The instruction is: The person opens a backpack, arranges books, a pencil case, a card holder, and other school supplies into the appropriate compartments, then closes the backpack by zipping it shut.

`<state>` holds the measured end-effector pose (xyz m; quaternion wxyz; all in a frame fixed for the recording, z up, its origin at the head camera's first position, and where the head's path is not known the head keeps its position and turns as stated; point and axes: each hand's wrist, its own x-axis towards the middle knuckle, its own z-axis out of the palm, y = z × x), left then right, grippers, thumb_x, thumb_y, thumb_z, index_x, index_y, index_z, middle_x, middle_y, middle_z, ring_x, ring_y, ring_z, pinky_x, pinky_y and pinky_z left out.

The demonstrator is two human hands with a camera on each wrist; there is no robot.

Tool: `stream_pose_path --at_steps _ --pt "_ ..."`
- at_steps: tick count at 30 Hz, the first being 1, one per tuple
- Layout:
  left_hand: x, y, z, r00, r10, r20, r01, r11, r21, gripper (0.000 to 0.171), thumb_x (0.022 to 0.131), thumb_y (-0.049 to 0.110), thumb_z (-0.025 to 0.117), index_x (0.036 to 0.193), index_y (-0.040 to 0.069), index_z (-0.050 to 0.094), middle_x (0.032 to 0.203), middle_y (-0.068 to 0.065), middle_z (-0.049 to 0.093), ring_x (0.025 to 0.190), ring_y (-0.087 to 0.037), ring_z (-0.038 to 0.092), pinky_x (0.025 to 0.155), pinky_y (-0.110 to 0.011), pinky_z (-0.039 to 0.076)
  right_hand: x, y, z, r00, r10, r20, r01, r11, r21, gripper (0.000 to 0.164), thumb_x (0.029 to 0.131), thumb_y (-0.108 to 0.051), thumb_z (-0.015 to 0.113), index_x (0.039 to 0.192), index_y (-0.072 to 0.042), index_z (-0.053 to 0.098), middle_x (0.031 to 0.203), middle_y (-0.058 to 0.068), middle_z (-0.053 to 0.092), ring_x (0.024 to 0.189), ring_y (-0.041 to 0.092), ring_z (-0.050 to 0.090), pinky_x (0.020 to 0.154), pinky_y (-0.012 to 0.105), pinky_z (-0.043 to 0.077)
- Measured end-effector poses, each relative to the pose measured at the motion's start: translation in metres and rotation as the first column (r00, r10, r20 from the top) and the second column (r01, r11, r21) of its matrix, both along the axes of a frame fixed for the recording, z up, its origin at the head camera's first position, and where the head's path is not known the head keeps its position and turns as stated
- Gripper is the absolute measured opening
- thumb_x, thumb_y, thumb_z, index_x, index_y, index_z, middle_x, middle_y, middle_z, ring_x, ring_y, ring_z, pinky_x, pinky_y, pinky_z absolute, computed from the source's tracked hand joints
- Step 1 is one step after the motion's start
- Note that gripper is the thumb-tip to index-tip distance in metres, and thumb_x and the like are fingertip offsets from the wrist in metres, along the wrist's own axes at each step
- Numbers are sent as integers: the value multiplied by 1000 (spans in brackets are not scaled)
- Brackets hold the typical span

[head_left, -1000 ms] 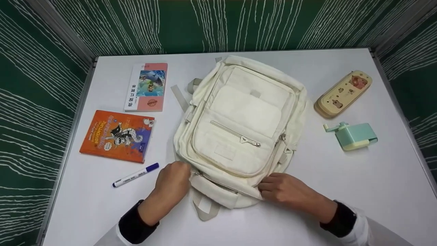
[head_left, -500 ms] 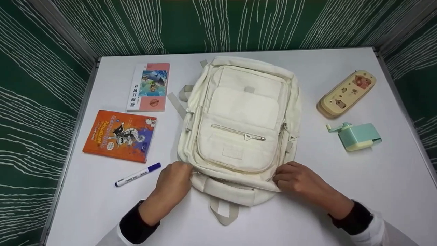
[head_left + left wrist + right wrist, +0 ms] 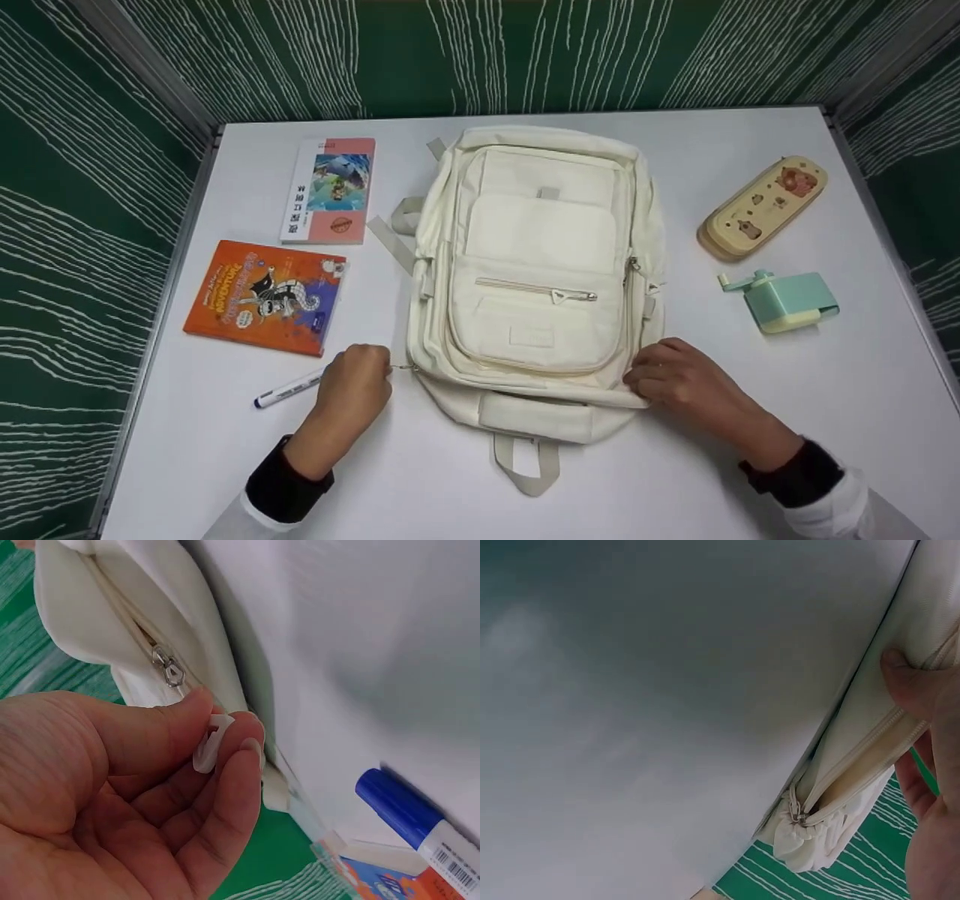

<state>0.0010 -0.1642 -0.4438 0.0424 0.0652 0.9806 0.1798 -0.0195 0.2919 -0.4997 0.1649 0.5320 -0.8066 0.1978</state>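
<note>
A cream backpack (image 3: 544,236) lies front up in the middle of the table. At its near left corner my left hand (image 3: 354,386) pinches a pale zipper pull (image 3: 214,744) between thumb and fingers. The pull's cord is stretched from the metal zipper slider (image 3: 171,669). My right hand (image 3: 679,375) grips the fabric at the bag's near right corner, thumb on the outer side beside the zipper. In the right wrist view, an opened zipper gap (image 3: 855,772) runs along the bag's side; part of the right hand is out of frame.
Left of the bag are a pink-and-white book (image 3: 330,191), an orange book (image 3: 264,296) and a blue-capped marker (image 3: 287,391), partly hidden by the left hand. To the right lie a yellow pencil case (image 3: 765,206) and a green hand-cranked sharpener (image 3: 791,300).
The backpack has turned counterclockwise and now lies nearly straight. My right hand has moved right and slightly up with its corner. My left hand has drawn leftward off the bag, pulling the cord taut.
</note>
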Motion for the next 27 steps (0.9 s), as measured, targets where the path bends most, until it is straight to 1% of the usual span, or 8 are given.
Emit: stream_pose_path --at_steps 4,8,10,16,19,21,24,27 --pt "-10 -3 0 1000 11 7 -11 1000 -14 16 80 -12 72 71 2 72 71 -15 70 64 -36 68 54 -49 53 -4 3 -1 1000 15 -6 -15 999 -30 7 82 -8 64 81 -12 69 91 -6 75 91 24 67 84 41 47" --pt "-21 -5 1 1000 12 23 -11 999 -34 15 81 -10 73 71 1 71 73 -18 70 67 -39 69 56 -52 54 -5 6 0 1000 9 2 -9 1000 -3 7 82 -10 63 82 -12 70 92 -7 75 92 23 67 85 39 45" --pt "-27 -5 1 999 11 45 -8 999 -47 14 81 -9 72 72 1 71 74 -19 70 69 -40 69 57 -53 54 -6 7 0 1000 7 13 -8 1000 17 9 82 -10 63 84 -12 72 92 -7 75 93 22 66 86 38 45" --pt "-44 -7 4 995 6 102 1 997 -72 17 80 -10 68 69 2 71 72 -18 69 67 -38 68 55 -51 53 -7 9 2 999 15 42 -16 999 30 12 81 -7 68 89 -11 75 93 -6 76 94 22 66 87 37 44" --pt "-52 -8 5 993 -1 120 11 997 -80 18 80 -12 65 69 1 69 71 -19 68 66 -36 68 55 -49 53 -8 8 1 999 34 27 -34 999 16 12 80 -8 68 89 -11 76 92 -6 76 93 22 66 85 38 44" --pt "-57 -8 5 991 -2 135 14 996 -85 19 81 -12 62 68 1 68 72 -20 68 67 -35 68 55 -49 53 -9 7 1 999 43 23 -43 999 16 11 82 -9 67 89 -10 75 91 -6 75 93 22 65 85 38 44" --pt "-64 -7 5 988 -7 153 20 996 -86 19 82 -12 60 70 1 67 74 -20 68 69 -34 68 57 -49 54 -10 7 0 998 57 20 -57 998 18 10 84 -9 66 88 -10 74 91 -5 75 93 22 65 85 39 45" --pt "-71 -7 6 988 -18 154 32 996 -84 18 84 -13 59 74 -2 69 76 -21 69 71 -35 69 61 -49 55 -10 7 1 998 57 22 -57 998 22 9 82 -8 67 88 -11 73 91 -5 75 94 22 65 85 39 44"
